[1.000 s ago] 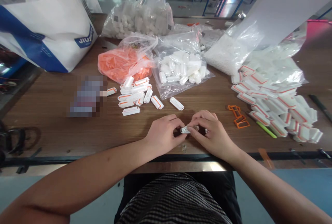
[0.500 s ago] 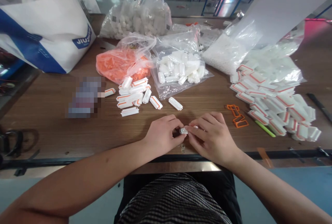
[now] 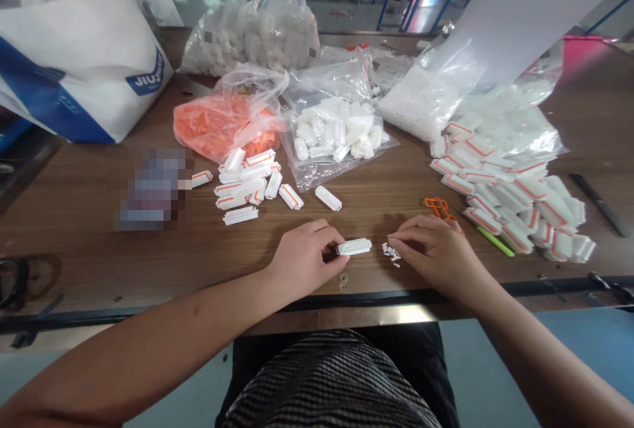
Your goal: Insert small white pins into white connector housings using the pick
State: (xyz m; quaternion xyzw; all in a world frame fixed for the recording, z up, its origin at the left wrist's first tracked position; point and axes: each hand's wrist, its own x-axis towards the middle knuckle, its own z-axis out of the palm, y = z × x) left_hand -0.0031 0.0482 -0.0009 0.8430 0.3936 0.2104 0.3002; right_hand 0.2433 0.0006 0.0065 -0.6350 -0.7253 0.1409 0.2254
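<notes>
My left hand point(image 3: 303, 259) pinches one end of a small white plastic connector point(image 3: 353, 247) and holds it level just above the wooden table point(image 3: 79, 243). To its right, my right hand point(image 3: 438, 251) rests on the table with curled fingers pinched at a little heap of tiny white pieces point(image 3: 391, 253). What the fingertips hold is too small to name. The two hands are a short gap apart.
A pile of white-and-orange connectors point(image 3: 247, 180) lies left of centre, a much larger pile point(image 3: 510, 190) at right. Orange frames point(image 3: 436, 205) and a green stick point(image 3: 489, 241) lie beside my right hand. Bags of orange parts point(image 3: 218, 121) and white parts point(image 3: 337, 127) stand behind, a white-and-blue bag point(image 3: 84, 65) far left.
My hands were together on the white connector. The right hand has let go and moved right to the tiny white pieces; the left hand keeps the connector, now seen at full length.
</notes>
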